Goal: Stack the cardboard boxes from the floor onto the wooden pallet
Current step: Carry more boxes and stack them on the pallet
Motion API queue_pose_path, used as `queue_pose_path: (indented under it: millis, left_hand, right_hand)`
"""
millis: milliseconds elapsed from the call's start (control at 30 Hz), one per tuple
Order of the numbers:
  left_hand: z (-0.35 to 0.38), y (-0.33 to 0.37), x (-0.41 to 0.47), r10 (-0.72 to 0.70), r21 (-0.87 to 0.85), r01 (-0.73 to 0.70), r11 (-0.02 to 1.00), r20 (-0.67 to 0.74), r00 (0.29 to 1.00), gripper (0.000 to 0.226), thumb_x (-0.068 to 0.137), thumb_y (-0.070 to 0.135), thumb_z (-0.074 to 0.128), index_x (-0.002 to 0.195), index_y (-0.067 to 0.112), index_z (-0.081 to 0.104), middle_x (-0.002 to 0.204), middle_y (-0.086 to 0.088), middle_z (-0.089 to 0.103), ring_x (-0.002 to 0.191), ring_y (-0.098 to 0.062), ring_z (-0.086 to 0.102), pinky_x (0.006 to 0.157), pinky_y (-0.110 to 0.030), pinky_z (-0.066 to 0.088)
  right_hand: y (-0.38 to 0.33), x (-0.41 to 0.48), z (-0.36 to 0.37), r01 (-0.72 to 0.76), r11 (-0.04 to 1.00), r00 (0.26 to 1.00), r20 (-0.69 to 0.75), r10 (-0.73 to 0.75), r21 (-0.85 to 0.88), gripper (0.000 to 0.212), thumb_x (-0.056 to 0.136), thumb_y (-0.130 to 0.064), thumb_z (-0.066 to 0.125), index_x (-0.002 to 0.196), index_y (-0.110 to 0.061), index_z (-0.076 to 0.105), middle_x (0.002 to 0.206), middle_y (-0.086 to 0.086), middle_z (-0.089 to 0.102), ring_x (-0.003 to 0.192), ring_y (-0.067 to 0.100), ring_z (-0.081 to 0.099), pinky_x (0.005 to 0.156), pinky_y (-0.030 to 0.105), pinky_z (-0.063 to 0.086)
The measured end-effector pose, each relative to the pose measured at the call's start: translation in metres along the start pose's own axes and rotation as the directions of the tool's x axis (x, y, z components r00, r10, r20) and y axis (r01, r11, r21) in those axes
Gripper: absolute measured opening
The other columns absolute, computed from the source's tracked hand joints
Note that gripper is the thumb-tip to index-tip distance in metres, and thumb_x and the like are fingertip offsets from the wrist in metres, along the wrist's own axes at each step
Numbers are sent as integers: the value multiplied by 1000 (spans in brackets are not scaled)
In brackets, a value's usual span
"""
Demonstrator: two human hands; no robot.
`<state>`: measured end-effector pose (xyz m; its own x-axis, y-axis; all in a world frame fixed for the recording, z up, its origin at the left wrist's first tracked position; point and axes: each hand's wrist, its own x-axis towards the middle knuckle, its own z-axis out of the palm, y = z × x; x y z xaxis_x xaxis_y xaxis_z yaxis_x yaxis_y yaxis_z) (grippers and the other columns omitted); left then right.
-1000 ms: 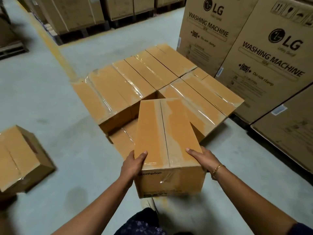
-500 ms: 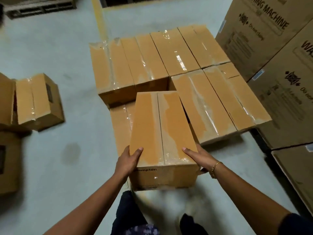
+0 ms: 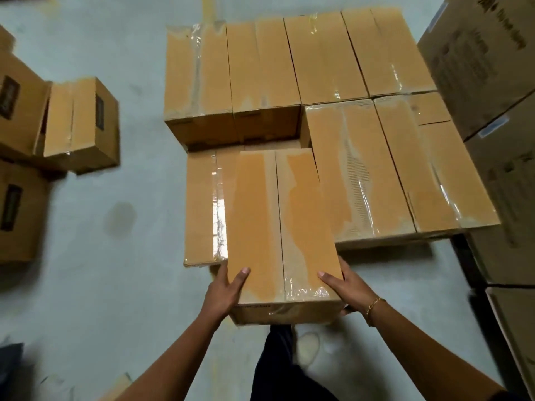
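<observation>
I hold a long taped cardboard box (image 3: 278,227) lengthwise in front of me. My left hand (image 3: 224,290) grips its near left corner and my right hand (image 3: 346,286) grips its near right corner. The box hovers over a gap in the stack of similar boxes (image 3: 289,70). A lower box (image 3: 202,206) lies just left of and under it. A taller row stands behind and another taller row (image 3: 390,169) to the right. The wooden pallet is hidden beneath the boxes.
Loose boxes (image 3: 78,125) lie on the grey floor at the left, with more at the left edge (image 3: 14,209). Large washing-machine cartons (image 3: 486,62) stand close on the right. My legs (image 3: 278,366) are below the held box.
I have stepped closer and the view has tilted down over the stack. The held box now sits further over the gap, with both hands still gripping its near corners.
</observation>
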<state>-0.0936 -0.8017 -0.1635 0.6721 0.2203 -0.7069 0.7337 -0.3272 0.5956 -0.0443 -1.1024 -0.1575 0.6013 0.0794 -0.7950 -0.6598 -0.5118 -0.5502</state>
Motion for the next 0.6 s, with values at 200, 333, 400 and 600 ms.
queue_pose_path:
  millis: [200,333,400,600]
  left_hand:
    - [38,-23,20,-40,-134,45,990,38,998,68,94,62,56,153,44,29,144,5,56,122,-20,59,106,-48,49]
    - [65,-34,37,-139,-198,152,968,78,987,64,100,53,53,154,51,20,139,9,54,118,-23,58,77,-41,55]
    - [75,-38,48,-184,-214,198,956,85,979,63,101,50,53,153,53,18,138,7,53,117,-28,57,73,-41,56]
    - [88,-48,87,-189,-220,194,956,42,981,63,98,43,61,149,50,26,133,9,56,112,-22,59,80,-45,58]
  right_hand:
    - [38,37,0,39,994,999,-12,-38,99,60,93,-42,66,143,-41,33,124,-10,56,110,13,55,98,46,50]
    - [63,65,3,4,989,998,-63,5,150,51,91,-42,68,135,-32,43,124,-3,60,111,18,59,101,43,50]
    - [71,76,7,-20,984,997,-74,33,177,48,91,-38,68,132,-26,47,120,-1,61,104,16,59,96,36,49]
    - [86,121,13,-22,980,997,-71,36,198,55,89,-33,73,137,-16,51,125,5,64,106,20,62,98,37,51]
